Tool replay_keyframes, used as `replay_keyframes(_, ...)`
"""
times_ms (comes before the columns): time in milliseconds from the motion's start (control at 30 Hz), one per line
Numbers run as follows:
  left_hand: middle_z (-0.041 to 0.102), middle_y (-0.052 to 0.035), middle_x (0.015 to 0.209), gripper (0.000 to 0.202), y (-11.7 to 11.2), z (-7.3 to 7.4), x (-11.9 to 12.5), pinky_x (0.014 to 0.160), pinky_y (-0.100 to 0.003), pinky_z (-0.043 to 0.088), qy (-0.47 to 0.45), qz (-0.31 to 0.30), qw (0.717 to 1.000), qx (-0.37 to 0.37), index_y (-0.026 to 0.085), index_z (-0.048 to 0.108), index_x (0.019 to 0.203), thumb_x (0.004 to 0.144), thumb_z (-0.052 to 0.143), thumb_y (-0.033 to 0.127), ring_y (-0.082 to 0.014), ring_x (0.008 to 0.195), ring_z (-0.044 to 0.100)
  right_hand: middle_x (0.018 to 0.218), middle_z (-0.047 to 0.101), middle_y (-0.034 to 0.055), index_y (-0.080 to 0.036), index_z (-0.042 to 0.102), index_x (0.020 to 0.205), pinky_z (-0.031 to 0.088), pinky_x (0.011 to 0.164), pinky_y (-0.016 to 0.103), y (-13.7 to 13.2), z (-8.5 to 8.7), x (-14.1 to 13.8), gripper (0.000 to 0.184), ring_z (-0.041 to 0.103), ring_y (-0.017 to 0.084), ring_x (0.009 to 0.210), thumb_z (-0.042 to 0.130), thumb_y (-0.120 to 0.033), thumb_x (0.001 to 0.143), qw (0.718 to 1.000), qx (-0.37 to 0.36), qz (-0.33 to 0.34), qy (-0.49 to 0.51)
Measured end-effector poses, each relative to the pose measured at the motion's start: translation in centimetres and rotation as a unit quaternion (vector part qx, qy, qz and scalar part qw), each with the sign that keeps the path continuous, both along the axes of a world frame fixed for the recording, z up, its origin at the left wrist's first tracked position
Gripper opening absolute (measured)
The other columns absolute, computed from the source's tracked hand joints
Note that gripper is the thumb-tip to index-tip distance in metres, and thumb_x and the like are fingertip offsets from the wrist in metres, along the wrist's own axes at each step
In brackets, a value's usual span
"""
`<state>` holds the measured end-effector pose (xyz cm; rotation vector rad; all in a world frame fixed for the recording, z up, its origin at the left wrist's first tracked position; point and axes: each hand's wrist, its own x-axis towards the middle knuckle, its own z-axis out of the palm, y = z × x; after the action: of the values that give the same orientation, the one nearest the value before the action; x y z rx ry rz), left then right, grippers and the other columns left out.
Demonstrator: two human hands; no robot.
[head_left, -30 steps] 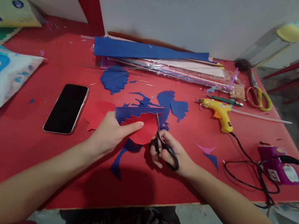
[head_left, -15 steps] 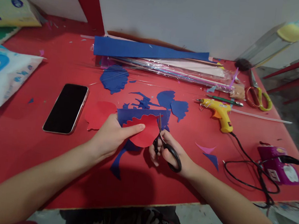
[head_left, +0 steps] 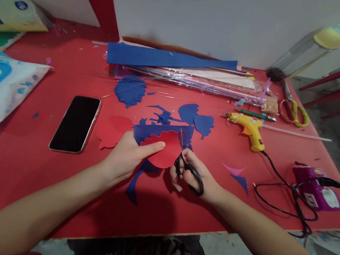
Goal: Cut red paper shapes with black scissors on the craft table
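Between thumb and fingers, my left hand [head_left: 132,152] pinches a red scalloped cutout [head_left: 167,151] laid over a blue sheet [head_left: 157,129]. My right hand [head_left: 194,173] holds black-handled scissors [head_left: 195,178], whose blades meet the right edge of the two layers. A curved blue strip [head_left: 133,186] hangs or lies below the sheet; I cannot tell whether it is still joined. Another red cutout [head_left: 114,131] lies left of my left hand. Beyond the sheet are blue petal-like pieces [head_left: 204,125] and blue scraps [head_left: 163,116]. The fingertips under the sheet are hidden.
A phone [head_left: 75,124] lies at left, near a wipes pack [head_left: 14,89]. To the right are a yellow glue gun [head_left: 248,126], its cord, a purple power box [head_left: 319,189] and larger scissors [head_left: 293,109]. Blue strips [head_left: 165,58] and wrapped sticks line the back.
The scissors have shifted very slightly at the sheet's right edge. My left hand keeps its grip on the cutout and sheet, and the other things stay put.
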<state>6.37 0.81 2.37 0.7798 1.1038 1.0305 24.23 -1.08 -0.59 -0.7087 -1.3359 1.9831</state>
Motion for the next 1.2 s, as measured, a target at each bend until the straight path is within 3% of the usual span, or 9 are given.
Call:
replay_keyframes(533, 0.073, -0.0044, 0.088, 0.023, -0.12, -0.45, -0.05, 0.079, -0.032, 0.052, -0.043, -0.004, 0.999, -0.025, 0.015, 0.069, 0.085, 0.063, 0.077, 0.019, -0.018, 0.076, 0.067, 0.058, 0.046, -0.0083, -0.023, 0.033, 0.086, 0.037, 0.046, 0.023, -0.04, 0.13, -0.08, 0.038, 0.043, 0.007, 0.043, 0.054, -0.055, 0.082, 1.0, 0.005, -0.004, 0.014)
replay_keyframes(800, 0.074, -0.0025, 0.082, 0.021, -0.06, -0.38, -0.08, 0.075, -0.027, 0.052, -0.073, -0.011, 0.997, -0.035, 0.014, 0.069, 0.083, 0.064, 0.077, 0.017, -0.0145, 0.073, 0.066, 0.059, 0.045, -0.0081, -0.023, 0.033, 0.088, 0.039, 0.047, 0.023, 0.12, 0.12, -0.01, 0.038, 0.043, 0.007, 0.045, 0.054, -0.055, 0.082, 1.0, 0.017, -0.004, 0.019)
replay_keyframes(1200, 0.073, -0.0033, 0.08, 0.025, 0.23, -0.04, -0.04, 0.077, -0.031, 0.051, -0.03, 0.015, 0.999, -0.03, 0.013, 0.07, 0.079, 0.057, 0.08, 0.017, -0.0164, 0.072, 0.066, 0.06, 0.046, -0.0072, -0.021, 0.039, 0.089, 0.038, 0.047, 0.022, 0.24, 0.23, 0.02, 0.038, 0.042, 0.006, 0.044, 0.055, -0.055, 0.081, 1.0, -0.009, -0.003, 0.017)
